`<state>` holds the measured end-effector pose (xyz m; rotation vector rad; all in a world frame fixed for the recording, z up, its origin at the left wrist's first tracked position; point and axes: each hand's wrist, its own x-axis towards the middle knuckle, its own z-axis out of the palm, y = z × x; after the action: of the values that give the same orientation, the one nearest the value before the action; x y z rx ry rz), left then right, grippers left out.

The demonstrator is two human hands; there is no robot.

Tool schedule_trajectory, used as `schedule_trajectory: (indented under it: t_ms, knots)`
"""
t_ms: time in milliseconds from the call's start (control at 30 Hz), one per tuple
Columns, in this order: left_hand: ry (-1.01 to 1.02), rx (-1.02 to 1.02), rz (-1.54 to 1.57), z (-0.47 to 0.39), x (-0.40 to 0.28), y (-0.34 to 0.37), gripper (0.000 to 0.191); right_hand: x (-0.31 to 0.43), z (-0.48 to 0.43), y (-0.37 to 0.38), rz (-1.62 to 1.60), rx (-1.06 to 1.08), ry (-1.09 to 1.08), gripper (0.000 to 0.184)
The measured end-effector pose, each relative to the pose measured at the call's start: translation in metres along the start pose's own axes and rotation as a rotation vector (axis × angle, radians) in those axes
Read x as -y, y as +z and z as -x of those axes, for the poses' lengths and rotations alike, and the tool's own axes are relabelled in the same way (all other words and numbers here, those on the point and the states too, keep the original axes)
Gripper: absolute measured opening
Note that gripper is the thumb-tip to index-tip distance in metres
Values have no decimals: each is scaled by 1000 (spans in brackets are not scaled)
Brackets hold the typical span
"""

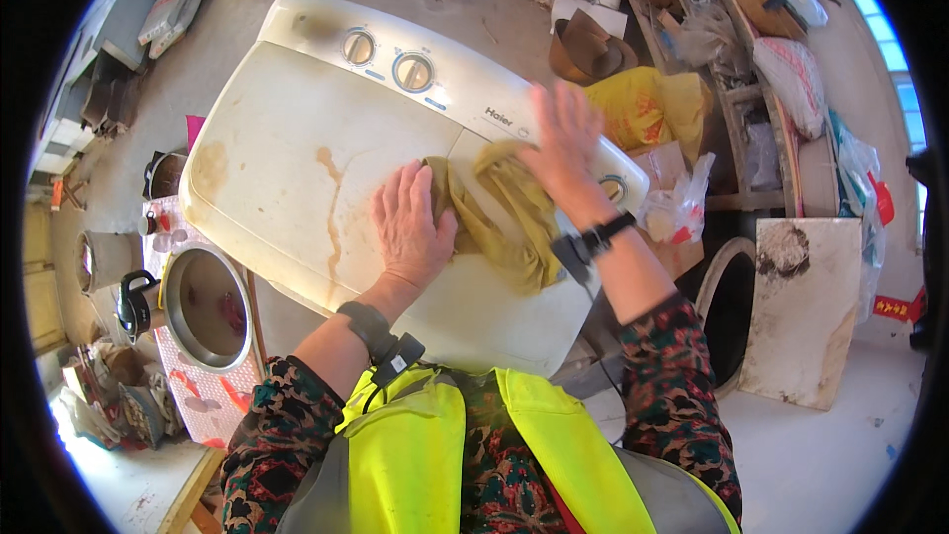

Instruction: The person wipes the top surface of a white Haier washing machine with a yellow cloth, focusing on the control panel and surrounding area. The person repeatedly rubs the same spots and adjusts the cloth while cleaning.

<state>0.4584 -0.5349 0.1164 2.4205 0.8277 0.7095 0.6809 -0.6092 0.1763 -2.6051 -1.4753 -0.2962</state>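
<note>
A white Haier washing machine [296, 111] with knobs along its back panel stands before me, its lid marked by brown stains. On the right part of its top lies a crumpled olive-yellow cloth [511, 215]. My left hand [411, 226] rests palm down at the cloth's left edge, fingers spread a little; part of the cloth shows beside the fingertips. Over the cloth's upper right, near the panel, is my right hand [563, 141], blurred, its fingers extended; whether it touches the cloth is unclear. Both wrists wear black straps with small devices.
At the left, a metal basin [207, 308] and an electric kettle [137, 304] are on a patterned table. A yellow sack [641, 107], a plastic bag [678, 200] and a wooden shelf [745, 111] stand at the right. A stained white board [804, 311] leans near the lower right.
</note>
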Motion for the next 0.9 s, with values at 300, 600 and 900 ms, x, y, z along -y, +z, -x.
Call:
schedule_trajectory:
  t_ms: [300,600,900]
  knots:
    - [13,16,5,-1,-2,-2,66,33,-42,24,-8,-52,-51,93]
    - [28,6,-6,-1,-2,-1,67,-16,-11,-9,99,25,-2,78]
    - [41,15,-20,-4,-4,-3,69,25,-89,17,-4,37,99,32]
